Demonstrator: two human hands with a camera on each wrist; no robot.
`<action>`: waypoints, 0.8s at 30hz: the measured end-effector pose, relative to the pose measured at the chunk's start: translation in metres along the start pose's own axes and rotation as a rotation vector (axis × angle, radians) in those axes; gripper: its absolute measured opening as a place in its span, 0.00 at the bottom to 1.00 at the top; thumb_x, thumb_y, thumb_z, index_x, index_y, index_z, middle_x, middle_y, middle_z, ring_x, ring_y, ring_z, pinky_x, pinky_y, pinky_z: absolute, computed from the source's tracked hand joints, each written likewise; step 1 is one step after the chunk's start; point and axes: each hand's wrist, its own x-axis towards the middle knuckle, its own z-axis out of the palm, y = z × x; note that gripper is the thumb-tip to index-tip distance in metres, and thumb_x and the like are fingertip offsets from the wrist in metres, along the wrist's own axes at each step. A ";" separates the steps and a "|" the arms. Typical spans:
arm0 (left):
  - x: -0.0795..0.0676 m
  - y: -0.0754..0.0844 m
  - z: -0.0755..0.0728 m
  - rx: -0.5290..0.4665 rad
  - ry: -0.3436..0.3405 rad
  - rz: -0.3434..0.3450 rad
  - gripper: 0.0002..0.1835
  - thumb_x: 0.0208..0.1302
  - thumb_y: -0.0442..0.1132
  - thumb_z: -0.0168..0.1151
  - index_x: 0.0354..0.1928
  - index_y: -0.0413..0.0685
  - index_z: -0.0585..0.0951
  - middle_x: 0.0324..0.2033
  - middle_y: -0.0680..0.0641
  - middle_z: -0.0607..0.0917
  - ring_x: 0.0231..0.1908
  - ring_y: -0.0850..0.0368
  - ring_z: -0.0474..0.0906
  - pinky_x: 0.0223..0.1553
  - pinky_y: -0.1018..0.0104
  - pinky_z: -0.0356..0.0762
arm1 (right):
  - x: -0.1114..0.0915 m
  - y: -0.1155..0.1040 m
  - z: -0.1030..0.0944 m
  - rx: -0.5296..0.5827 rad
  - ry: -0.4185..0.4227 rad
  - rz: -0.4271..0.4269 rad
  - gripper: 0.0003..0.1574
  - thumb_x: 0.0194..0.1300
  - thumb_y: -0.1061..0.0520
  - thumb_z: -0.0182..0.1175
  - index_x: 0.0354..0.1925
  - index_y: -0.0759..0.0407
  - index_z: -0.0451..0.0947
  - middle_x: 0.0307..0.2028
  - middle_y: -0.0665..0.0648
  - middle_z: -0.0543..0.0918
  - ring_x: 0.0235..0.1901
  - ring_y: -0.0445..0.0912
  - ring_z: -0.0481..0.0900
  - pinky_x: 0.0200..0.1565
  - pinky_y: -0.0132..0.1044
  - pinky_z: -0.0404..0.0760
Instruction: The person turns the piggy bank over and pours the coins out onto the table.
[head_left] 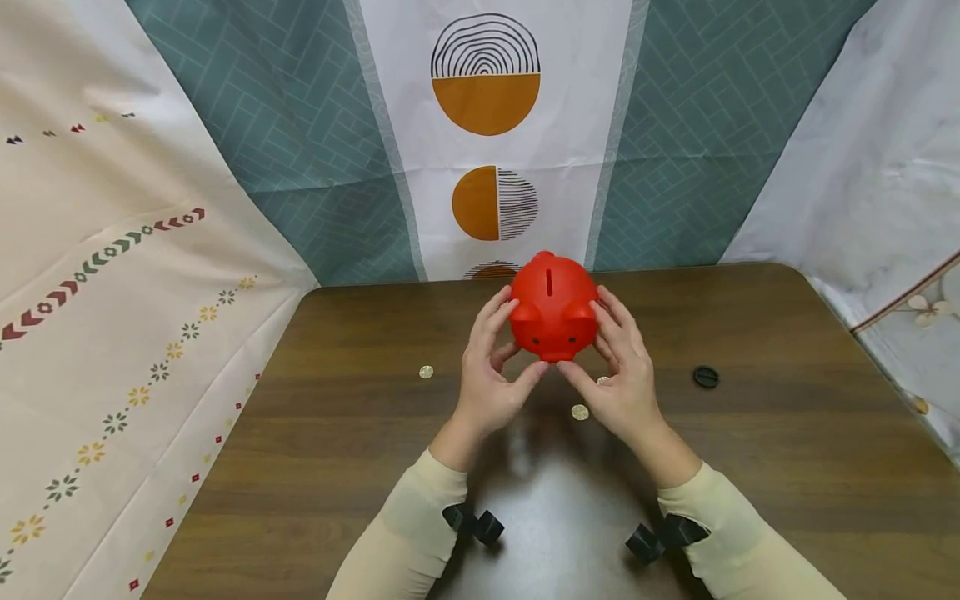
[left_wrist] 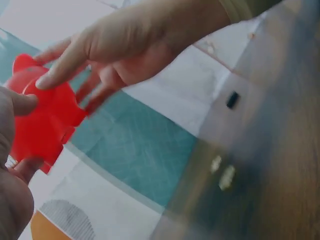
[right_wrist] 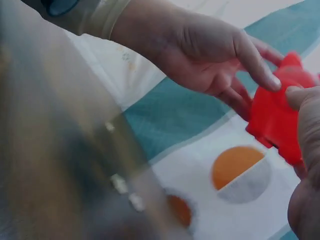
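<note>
A red piggy bank with a slot in its top is held up off the table, its snout toward the person. My left hand grips its left side, thumb under the snout. On the opposite side my right hand grips it the same way, the two thumbs almost meeting. In the left wrist view the piggy bank has stubby feet at its underside. Below the hands, a gold coin lies on the table, and a second coin shows partly behind the right hand's fingers.
Left of the hands, another gold coin lies on the wooden table. A round black plug lies to the right. Patterned cloths hang behind the table's far edge and along both sides.
</note>
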 end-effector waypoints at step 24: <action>0.007 0.038 -0.004 0.044 -0.023 -0.002 0.39 0.50 0.23 0.69 0.66 0.31 0.64 0.65 0.34 0.64 0.61 0.43 0.68 0.40 0.50 0.82 | 0.001 0.006 -0.004 -0.046 -0.027 0.062 0.52 0.48 0.70 0.72 0.69 0.58 0.63 0.68 0.56 0.65 0.59 0.55 0.73 0.49 0.49 0.78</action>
